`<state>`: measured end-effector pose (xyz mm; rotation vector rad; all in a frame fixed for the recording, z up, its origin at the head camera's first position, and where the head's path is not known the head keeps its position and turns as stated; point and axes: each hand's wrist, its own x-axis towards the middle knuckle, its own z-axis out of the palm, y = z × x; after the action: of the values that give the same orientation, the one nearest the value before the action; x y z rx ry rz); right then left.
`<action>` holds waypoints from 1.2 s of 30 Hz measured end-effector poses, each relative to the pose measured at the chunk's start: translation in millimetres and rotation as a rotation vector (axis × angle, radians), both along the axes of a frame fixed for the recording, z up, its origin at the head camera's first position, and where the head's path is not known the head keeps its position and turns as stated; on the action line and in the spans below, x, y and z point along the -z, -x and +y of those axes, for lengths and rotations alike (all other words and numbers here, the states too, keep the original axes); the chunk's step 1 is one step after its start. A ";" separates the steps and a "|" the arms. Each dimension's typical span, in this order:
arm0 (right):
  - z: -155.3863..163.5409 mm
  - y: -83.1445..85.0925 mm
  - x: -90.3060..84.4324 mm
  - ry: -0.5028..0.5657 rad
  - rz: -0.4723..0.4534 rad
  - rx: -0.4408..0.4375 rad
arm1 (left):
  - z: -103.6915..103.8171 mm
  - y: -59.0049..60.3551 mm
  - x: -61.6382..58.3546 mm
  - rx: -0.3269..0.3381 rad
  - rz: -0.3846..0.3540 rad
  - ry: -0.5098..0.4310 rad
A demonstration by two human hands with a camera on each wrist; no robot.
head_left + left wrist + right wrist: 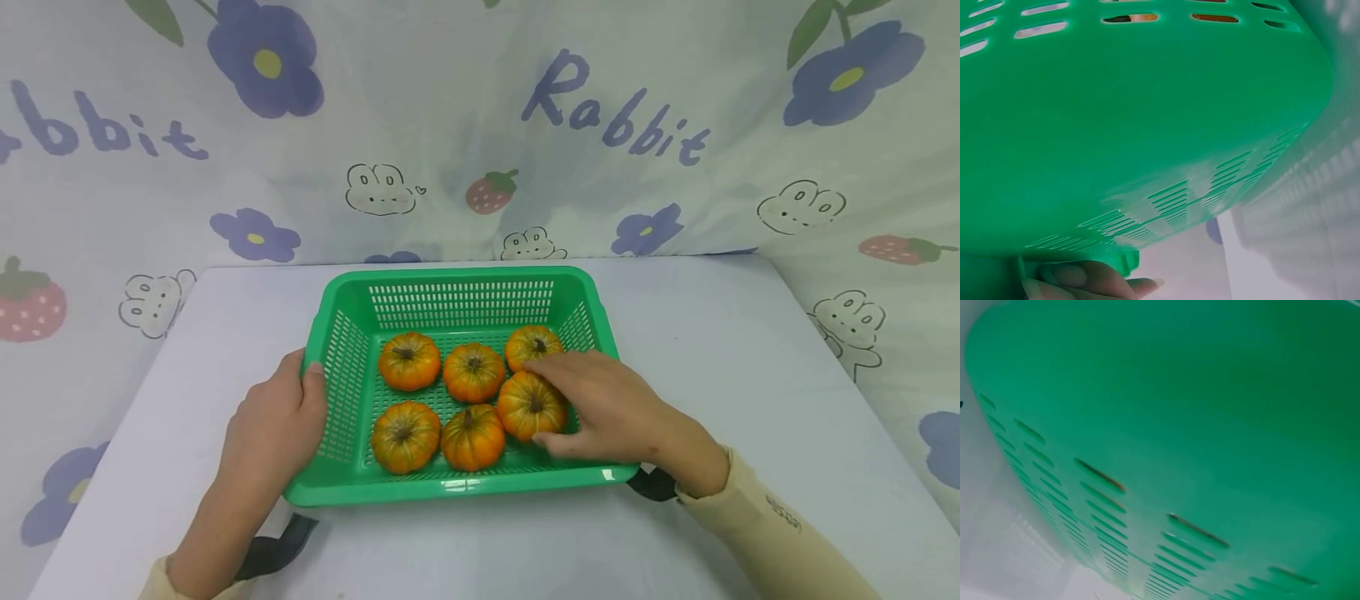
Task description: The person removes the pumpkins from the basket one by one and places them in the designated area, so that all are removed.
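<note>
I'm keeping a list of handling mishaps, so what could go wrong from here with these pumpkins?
The right hand holds the front-right pumpkin, which sits close to the back-right pumpkin; moving it might knock that neighbor.
The left hand holds the green basket at its left side, so a pull there could perhaps tilt or swing it.
No dividers separate the six pumpkins, so they may roll together if it tips.

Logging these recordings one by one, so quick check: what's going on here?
A person's left hand grips the left side of a green basket on a white table. The right hand holds one small orange pumpkin at the basket's near right; whether it is lifted is hard to tell. Five other pumpkins sit inside the basket.
</note>
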<state>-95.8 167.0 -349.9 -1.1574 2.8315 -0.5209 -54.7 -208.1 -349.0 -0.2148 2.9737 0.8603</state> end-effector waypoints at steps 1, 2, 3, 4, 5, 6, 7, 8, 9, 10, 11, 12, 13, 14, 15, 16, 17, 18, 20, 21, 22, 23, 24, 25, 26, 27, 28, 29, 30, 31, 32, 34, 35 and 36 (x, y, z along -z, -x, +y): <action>0.0 0.1 -0.4 0.004 -0.004 0.001 | 0.0 0.0 0.1 0.000 0.000 -0.001; 0.1 0.1 -0.8 0.005 -0.010 0.004 | -0.1 0.0 0.2 -0.001 0.000 -0.003; 0.2 0.3 -1.0 0.007 -0.016 0.006 | -0.1 0.0 0.3 -0.001 0.001 -0.004; 0.3 0.5 -1.3 0.011 -0.025 0.010 | -0.1 0.0 0.4 -0.001 0.001 -0.005; 0.4 0.8 -1.5 0.015 -0.035 0.013 | -0.1 0.0 0.4 -0.002 0.001 -0.007; 0.5 1.1 -1.9 0.020 -0.044 0.017 | -0.1 0.1 0.4 -0.003 0.000 -0.010; 0.6 1.6 -2.4 0.025 -0.052 0.022 | 0.0 0.1 0.1 -0.004 0.000 -0.011; 0.7 2.0 -2.8 0.029 -0.059 0.025 | 0.2 0.1 -0.2 -0.005 -0.001 -0.013; 0.9 2.4 -2.9 0.034 -0.064 0.028 | 0.4 0.1 -0.5 -0.006 -0.001 -0.013; 1.1 2.8 -3.2 0.040 -0.069 0.030 | 0.6 0.2 -0.9 -0.006 -0.002 -0.015; 1.3 3.2 -3.7 0.043 -0.071 0.033 | 0.8 0.2 -1.2 -0.006 -0.002 -0.015; 1.4 3.4 -4.2 0.048 -0.074 0.034 | 1.0 0.3 -1.5 -0.006 -0.002 -0.016; 1.6 3.7 -4.3 0.053 -0.077 0.034 | 1.1 0.4 -1.8 -0.005 -0.001 -0.016; 1.8 3.9 -4.5 0.058 -0.080 0.034 | 1.3 0.4 -2.0 -0.005 -0.002 -0.016; 2.1 4.0 -4.8 0.064 -0.084 0.034 | 1.4 0.5 -2.2 -0.004 -0.002 -0.016; 2.3 4.0 -5.4 0.072 -0.088 0.033 | 1.5 0.5 -2.4 -0.004 -0.003 -0.017; 2.5 4.1 -5.6 0.081 -0.095 0.034 | 1.6 0.4 -2.6 -0.004 -0.004 -0.017; 2.8 4.3 -5.8 0.091 -0.104 0.035 | 1.6 0.4 -2.7 -0.005 -0.003 -0.018; 3.4 4.3 -6.6 0.109 -0.120 0.042 | 1.6 0.2 -3.0 -0.006 -0.005 -0.016; 3.8 4.2 -6.9 0.119 -0.127 0.045 | 1.6 0.2 -3.1 -0.007 -0.005 -0.016; 4.0 4.4 -7.0 0.130 -0.135 0.048 | 1.3 0.1 -3.0 -0.007 -0.004 -0.015; 4.1 4.6 -7.0 0.140 -0.143 0.054 | 1.2 -0.1 -3.0 -0.008 -0.004 -0.014; 4.5 4.8 -6.9 0.149 -0.148 0.056 | 1.0 -0.1 -2.9 -0.008 -0.004 -0.013; 4.6 4.9 -7.1 0.158 -0.152 0.059 | 0.8 -0.2 -2.9 -0.009 -0.004 -0.014; 4.8 5.1 -7.4 0.166 -0.154 0.060 | 0.7 -0.3 -2.9 -0.009 -0.005 -0.014; 5.3 5.4 -7.1 0.174 -0.157 0.060 | 0.5 -0.3 -2.9 -0.010 -0.007 -0.015; 5.7 5.5 -7.1 0.180 -0.159 0.059 | 0.4 -0.4 -3.0 -0.012 -0.011 -0.017; 6.2 5.5 -7.4 0.186 -0.161 0.060 | 0.2 -0.3 -2.9 -0.013 -0.017 -0.018; 6.7 5.4 -7.6 0.191 -0.163 0.061 | 0.0 -0.1 -2.8 -0.014 -0.023 -0.019; 7.3 5.2 -8.3 0.194 -0.165 0.062 | 0.1 -0.1 -2.9 -0.016 -0.027 -0.019; 8.0 5.0 -8.7 0.199 -0.170 0.064 | 0.3 -0.1 -2.8 -0.019 -0.032 -0.018; 9.6 4.1 -10.1 0.209 -0.185 0.072 | 1.0 -0.1 -2.7 -0.027 -0.034 -0.023; 10.5 3.7 -10.9 0.215 -0.192 0.074 | 1.3 0.0 -2.5 -0.031 -0.034 -0.026; 11.3 3.4 -11.2 0.221 -0.197 0.074 | 1.8 -0.3 -2.4 -0.036 -0.030 -0.028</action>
<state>-99.2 178.2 -338.7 -0.9695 2.7075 -0.9176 -54.4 -206.3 -346.6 -0.2778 2.9367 0.8944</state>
